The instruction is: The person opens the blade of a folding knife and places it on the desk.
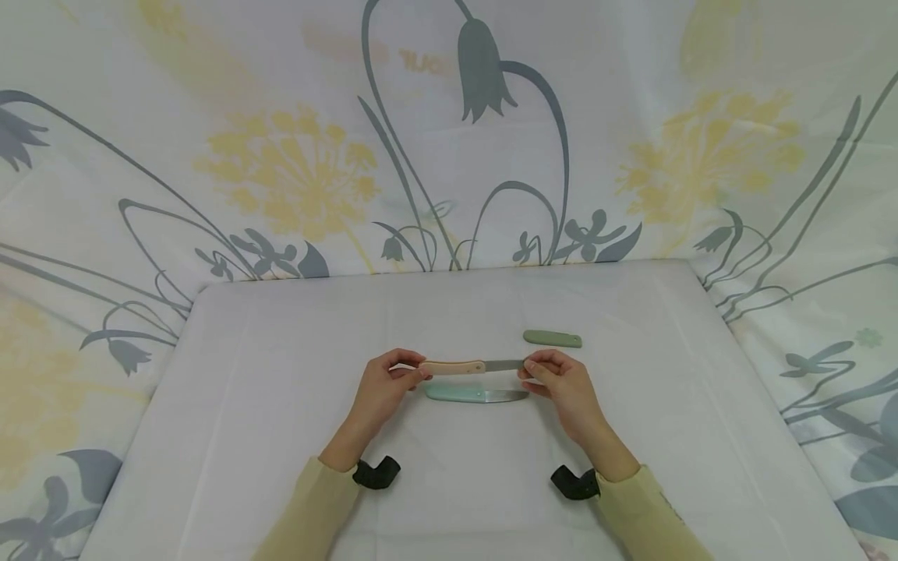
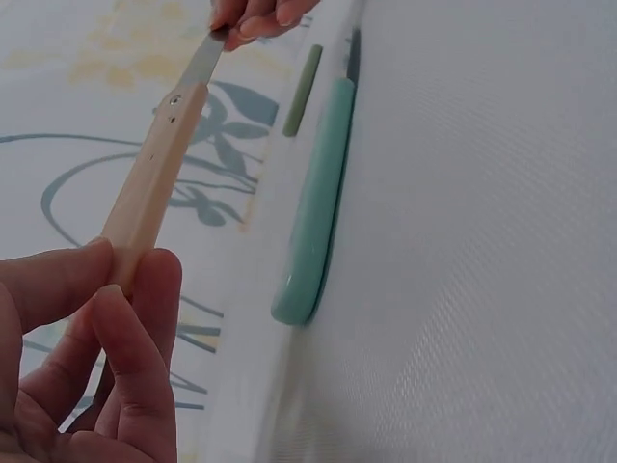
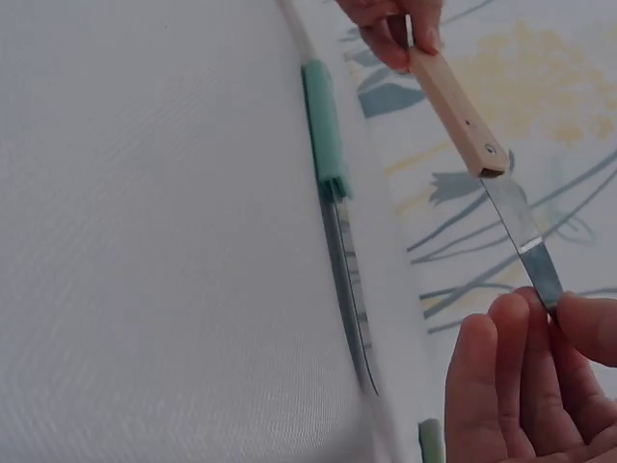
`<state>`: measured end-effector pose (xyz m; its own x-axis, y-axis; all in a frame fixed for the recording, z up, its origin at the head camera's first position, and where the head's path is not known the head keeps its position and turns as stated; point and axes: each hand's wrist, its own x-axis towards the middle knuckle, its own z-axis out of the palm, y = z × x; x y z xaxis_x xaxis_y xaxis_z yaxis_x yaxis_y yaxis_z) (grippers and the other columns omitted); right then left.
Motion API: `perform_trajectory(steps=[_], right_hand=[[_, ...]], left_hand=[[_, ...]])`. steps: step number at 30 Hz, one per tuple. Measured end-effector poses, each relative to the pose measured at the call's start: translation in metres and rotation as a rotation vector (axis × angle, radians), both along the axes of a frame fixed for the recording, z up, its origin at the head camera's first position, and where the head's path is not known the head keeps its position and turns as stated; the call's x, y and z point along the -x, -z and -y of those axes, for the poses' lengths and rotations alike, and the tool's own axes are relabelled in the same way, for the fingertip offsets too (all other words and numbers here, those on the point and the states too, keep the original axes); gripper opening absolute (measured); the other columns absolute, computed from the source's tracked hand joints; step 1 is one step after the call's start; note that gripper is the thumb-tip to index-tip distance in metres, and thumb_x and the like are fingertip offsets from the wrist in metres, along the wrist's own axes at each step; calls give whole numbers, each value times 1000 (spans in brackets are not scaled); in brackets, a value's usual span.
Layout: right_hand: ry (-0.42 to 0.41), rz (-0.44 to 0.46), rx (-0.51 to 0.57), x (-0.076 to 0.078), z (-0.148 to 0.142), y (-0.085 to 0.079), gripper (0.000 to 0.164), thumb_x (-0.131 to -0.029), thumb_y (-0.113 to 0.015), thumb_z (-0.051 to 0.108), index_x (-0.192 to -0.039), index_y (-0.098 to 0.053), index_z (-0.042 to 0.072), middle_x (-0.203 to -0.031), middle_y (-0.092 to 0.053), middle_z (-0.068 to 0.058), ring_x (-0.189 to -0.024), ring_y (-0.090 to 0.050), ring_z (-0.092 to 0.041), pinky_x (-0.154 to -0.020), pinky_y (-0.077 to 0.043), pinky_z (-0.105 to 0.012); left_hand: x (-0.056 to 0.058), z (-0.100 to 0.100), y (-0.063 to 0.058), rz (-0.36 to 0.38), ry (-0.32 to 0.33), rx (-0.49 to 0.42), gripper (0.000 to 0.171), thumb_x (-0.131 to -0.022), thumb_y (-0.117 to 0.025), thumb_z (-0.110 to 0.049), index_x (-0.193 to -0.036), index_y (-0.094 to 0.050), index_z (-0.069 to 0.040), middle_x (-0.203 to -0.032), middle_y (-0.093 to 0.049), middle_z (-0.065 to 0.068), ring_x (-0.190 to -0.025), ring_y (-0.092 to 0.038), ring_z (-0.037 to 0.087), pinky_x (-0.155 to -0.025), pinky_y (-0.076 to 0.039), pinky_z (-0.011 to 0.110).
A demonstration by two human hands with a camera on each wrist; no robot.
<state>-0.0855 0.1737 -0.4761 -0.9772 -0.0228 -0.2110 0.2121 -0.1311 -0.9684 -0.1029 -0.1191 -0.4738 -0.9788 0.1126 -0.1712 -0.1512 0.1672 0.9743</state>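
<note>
Between my two hands is an unfolded folding knife [image 1: 452,367] with a light wooden-coloured handle, raised above the white surface. My left hand [image 1: 387,389] pinches the end of its handle between thumb and fingers. At the other end, my right hand [image 1: 564,393] pinches the blade near its tip, seen closely in the right wrist view, where the blade [image 3: 525,236] extends straight out of the handle. A mint-green folding knife [image 1: 477,395], also unfolded, lies on the surface just nearer to me. Beyond my right hand rests a folded olive-green knife [image 1: 553,338].
A white cloth-covered table [image 1: 281,436] carries the knives. Floral curtains [image 1: 435,156] stand behind it and along both sides. A black wrist mount [image 1: 377,473] sits at my left sleeve, and another black mount [image 1: 577,483] at the right one.
</note>
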Motion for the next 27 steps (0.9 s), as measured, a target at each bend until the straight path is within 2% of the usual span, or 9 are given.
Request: perform_trajectory(steps=[6,12,18,22,27], right_hand=[[-16,29,-168,4,-2,4,27,-96,-68,10,-112,-61,-10,-95,-68,-11,-86,-66,-15,-77,-56,-28],[2,27,-293,9,-2,9,22,-93,-70,7,-108,-65,-8,-92,-67,-13,-78,-62,-14,-70,-55,-24],[-21,-23,-470,11,-4,13,17,-93,-71,8,-104,-68,-4,-88,-68,-13,-73,-61,-15,-65,-53,-23],[-56,-72,-617,11,-4,16,11,-91,-72,8,-99,-70,1,-84,-68,-7,-69,-61,-15,-60,-49,-23],[-97,-128,-748,11,-6,18,5,-89,-73,8,-94,-72,7,-80,-67,-1,-69,-58,-15,-59,-45,-26]], left_hand=[[5,2,9,-13,-19,55,17,-91,-73,-7,-107,-71,-1,-91,-74,12,-89,-71,31,-70,-50,22],[10,2,15,-34,-26,113,15,-87,-77,-10,-102,-76,-6,-91,-73,5,-82,-70,20,-71,-52,27],[14,1,20,-67,-18,201,14,-86,-78,-12,-99,-77,-8,-88,-72,2,-76,-67,14,-68,-52,27],[14,1,21,-111,-15,264,11,-86,-77,-12,-97,-77,-9,-87,-71,1,-76,-66,14,-69,-51,28],[13,0,21,-125,7,324,8,-85,-78,-12,-93,-78,-11,-83,-71,-1,-74,-63,14,-71,-48,31]])
